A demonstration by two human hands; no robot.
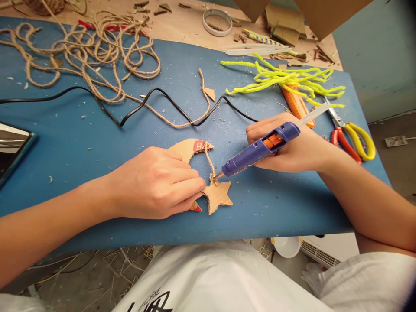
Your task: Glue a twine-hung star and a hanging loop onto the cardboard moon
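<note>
My right hand (286, 147) is wrapped round a blue hot glue gun (247, 156) with a clear glue stick (313, 115) poking from its back. The gun's metal nozzle meets the top of a cardboard star (220, 195), where a short piece of twine (209, 160) joins it. My left hand (162, 184) pinches the star's left point between closed fingers. Beneath that hand lies a cardboard crescent moon (183, 149), mostly covered; its upper tip has a red printed patch, and the twine runs from that tip down to the star.
Loose jute twine (107, 56) is heaped at the back left, and a black cord (162, 95) crosses the blue mat (81, 143). Lime-green yarn strands (286, 80), an orange-handled cutter (294, 102) and scissors (359, 138) lie right. A tape roll (217, 22) sits behind; a tablet-like device (14, 147) is left.
</note>
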